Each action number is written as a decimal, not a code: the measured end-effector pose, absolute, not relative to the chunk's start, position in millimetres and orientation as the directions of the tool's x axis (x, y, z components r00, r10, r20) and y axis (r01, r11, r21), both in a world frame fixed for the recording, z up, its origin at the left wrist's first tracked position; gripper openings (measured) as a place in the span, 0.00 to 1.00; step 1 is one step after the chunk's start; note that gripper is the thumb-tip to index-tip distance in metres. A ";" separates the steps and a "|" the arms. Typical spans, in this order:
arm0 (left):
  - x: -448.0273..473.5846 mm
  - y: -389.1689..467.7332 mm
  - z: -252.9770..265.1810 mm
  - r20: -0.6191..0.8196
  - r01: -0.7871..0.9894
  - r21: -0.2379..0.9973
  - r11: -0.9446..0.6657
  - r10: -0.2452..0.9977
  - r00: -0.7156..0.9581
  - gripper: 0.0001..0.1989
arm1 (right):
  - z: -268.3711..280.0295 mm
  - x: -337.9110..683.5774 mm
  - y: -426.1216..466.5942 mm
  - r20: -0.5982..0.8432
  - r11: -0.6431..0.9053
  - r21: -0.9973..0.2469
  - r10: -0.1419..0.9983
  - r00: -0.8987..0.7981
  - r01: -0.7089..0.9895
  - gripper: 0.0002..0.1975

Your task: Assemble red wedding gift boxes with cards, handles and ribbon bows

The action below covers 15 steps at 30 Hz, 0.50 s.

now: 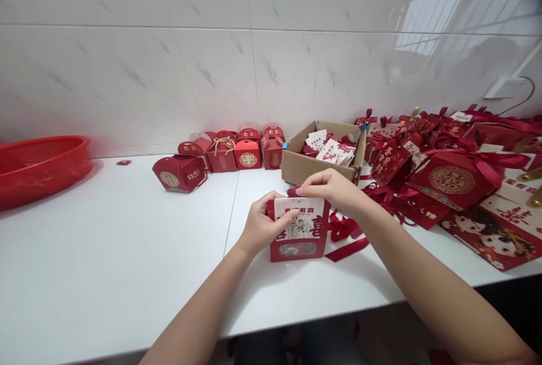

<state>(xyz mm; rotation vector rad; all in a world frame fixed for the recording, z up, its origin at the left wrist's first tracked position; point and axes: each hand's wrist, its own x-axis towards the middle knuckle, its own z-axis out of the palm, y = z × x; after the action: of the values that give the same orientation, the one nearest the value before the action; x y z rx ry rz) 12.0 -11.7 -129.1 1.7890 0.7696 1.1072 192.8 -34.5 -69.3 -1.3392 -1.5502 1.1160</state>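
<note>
Upright on the white table, a red gift box [318,248] with a clear window in its lower front stands before me. A white printed card [305,228] covers the upper part of its face. My left hand [271,224] grips the box's left side, thumb pressed over the card. At the top edge, the fingertips of my right hand [330,188] pinch a dark red ribbon [293,191]; part of it is hidden behind the fingers. More red ribbon [347,247] lies on the table just right of the box.
Several small red boxes [249,153] line the wall at centre-left. Behind my right hand, a cardboard box [296,166] holds printed cards. Ribboned red gift boxes [453,176] crowd the right side. A red basin [46,170] sits far left, with a small red scrap [123,162] near it.
</note>
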 end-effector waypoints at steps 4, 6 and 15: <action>11.1 -11.3 -130.2 0.375 0.059 0.899 -0.435 0.831 0.410 0.13 | -71.0 190.3 -33.6 0.023 0.048 -0.962 0.995 -0.096 0.270 0.09; 10.9 -11.5 -130.3 0.375 0.046 0.901 -0.431 0.828 0.418 0.13 | -70.1 189.6 -34.8 0.007 0.029 -0.967 0.996 -0.087 0.252 0.09; 11.0 -12.5 -130.2 0.366 0.023 0.911 -0.413 0.832 0.417 0.14 | -66.1 192.9 -40.2 -0.004 0.030 -0.956 0.993 -0.117 0.292 0.10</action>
<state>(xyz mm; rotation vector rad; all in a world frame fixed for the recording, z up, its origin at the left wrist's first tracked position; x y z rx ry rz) 11.0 -12.5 -130.2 1.7569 0.7435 1.1084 192.9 -40.2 -66.1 -1.3584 -1.5226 1.1294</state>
